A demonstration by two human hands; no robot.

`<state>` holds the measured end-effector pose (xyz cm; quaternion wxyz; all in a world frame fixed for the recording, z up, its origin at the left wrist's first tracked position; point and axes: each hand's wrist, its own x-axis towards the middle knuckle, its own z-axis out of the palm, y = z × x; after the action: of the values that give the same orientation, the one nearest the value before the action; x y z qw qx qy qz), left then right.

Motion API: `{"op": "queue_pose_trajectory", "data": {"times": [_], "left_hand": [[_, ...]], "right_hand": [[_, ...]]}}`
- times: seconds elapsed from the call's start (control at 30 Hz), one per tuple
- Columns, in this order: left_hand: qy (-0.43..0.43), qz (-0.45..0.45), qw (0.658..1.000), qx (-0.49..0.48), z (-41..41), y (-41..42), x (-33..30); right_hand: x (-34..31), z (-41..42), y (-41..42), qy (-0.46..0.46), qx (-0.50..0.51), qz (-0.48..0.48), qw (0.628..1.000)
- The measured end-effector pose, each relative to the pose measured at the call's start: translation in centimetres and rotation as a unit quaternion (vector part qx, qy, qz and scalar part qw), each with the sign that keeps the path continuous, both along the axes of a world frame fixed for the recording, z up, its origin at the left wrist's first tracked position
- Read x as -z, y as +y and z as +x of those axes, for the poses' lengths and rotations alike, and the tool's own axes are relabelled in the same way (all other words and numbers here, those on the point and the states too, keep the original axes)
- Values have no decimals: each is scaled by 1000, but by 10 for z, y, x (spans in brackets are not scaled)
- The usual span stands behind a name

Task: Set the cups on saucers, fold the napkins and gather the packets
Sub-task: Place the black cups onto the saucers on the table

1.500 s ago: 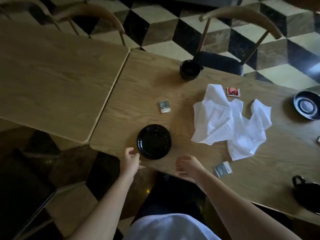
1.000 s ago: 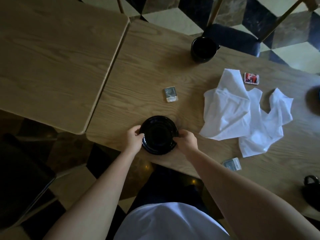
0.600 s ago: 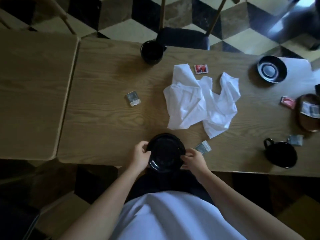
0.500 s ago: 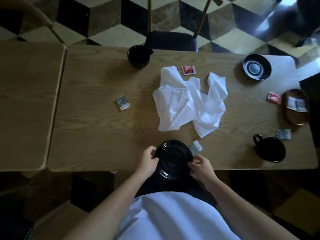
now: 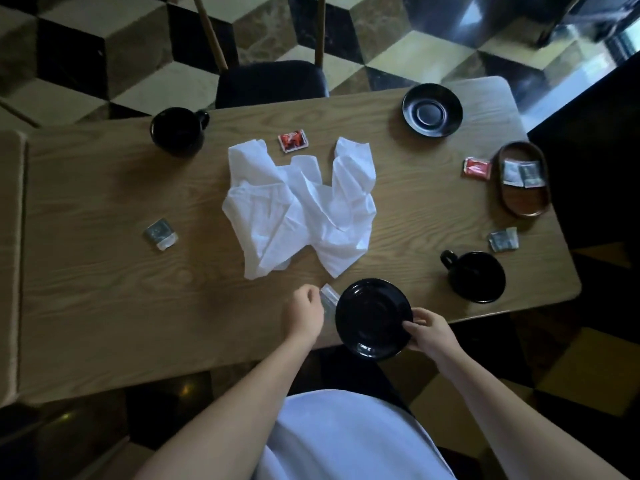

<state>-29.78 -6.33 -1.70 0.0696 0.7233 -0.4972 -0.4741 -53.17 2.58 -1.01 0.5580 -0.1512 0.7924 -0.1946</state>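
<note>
The left hand [image 5: 304,315] has come off the saucer [image 5: 373,318], which both hands held half a second ago — it now hovers beside it, fingers loosely curled, grasping nothing. The saucer is black, glossy and round, at the surface's [image 5: 104,306] near edge, partly overhanging it and covering part of a grey packet [image 5: 328,295]. The right hand [image 5: 429,334] alone pinches its right rim, thumb on top. Crumpled white napkins [image 5: 301,206] lie beyond — a black cup [image 5: 476,276] stands to the right.

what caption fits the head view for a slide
Right hand grips a black saucer at the table edge; left hand hangs loosely curled beside crumpled white napkins.
</note>
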Motion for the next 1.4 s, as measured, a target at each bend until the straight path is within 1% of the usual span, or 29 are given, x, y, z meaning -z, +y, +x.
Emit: {"op": "queue_pose_trajectory", "data": {"times": [0.03, 0.1, 0.2, 0.27, 0.3, 0.37, 0.47, 0.57, 0.67, 0.7, 0.77, 0.8, 0.83, 0.9, 0.97, 1.03, 1.1, 1.27, 1.4], "left_hand": [[-29, -23, 999, -6, -1, -4, 2], [-76, -41, 996, 34, -5, -10, 4], [-113, -21, 988, 102, -9, -13, 8], [-149, -8, 976, 157, -11, -15, 9], [-151, -2, 975, 163, -10, -16, 10], [-127, 17, 984, 125, -4, -19, 12], [-98, 32, 995, 3, 28, -26, 10], [-110, 37, 989, -89, 79, -32, 5], [-102, 44, 982, -155, 119, -32, 4], [-100, 34, 977, -183, 127, -30, 2], [-100, -27, 966, -237, 132, -20, -3], [-89, -56, 966, -238, 128, -13, -5], [-58, -61, 972, -220, 121, -5, -6], [22, -10, 988, -155, 99, 10, -5], [55, 52, 990, -116, 80, 20, -1], [55, 72, 988, -126, 69, 24, 2], [37, 75, 988, -131, 66, 22, 4], [-7, 74, 992, -98, 66, 12, 4], [-5, 84, 990, -114, 67, 12, 6]], "right_hand": [[0, -5, -2, -4, 1, -3, 1000], [-1, -12, -5, -10, -3, -5, 1000], [-1, -17, -9, -22, -1, -8, 1000], [-2, -17, -12, -31, -3, -9, 999], [-2, -17, -14, -34, -6, -9, 999], [-2, -14, -17, -38, -10, -8, 999], [-3, -6, -23, -42, -28, -9, 999], [-4, 10, -34, -58, -46, -19, 997], [-2, 29, -44, -58, -68, -13, 996], [-1, 36, -47, -56, -73, -10, 996], [2, 48, -52, -49, -81, -7, 995], [3, 53, -53, -44, -86, -3, 995], [6, 58, -54, -38, -94, 0, 995], [10, 66, -53, -35, -104, 3, 994], [13, 73, -52, -38, -105, 7, 994], [14, 77, -51, -39, -110, 12, 993], [15, 79, -51, -43, -103, 13, 994], [19, 80, -52, -18, -104, 5, 994], [22, 82, -51, -10, -103, 5, 995]]}}
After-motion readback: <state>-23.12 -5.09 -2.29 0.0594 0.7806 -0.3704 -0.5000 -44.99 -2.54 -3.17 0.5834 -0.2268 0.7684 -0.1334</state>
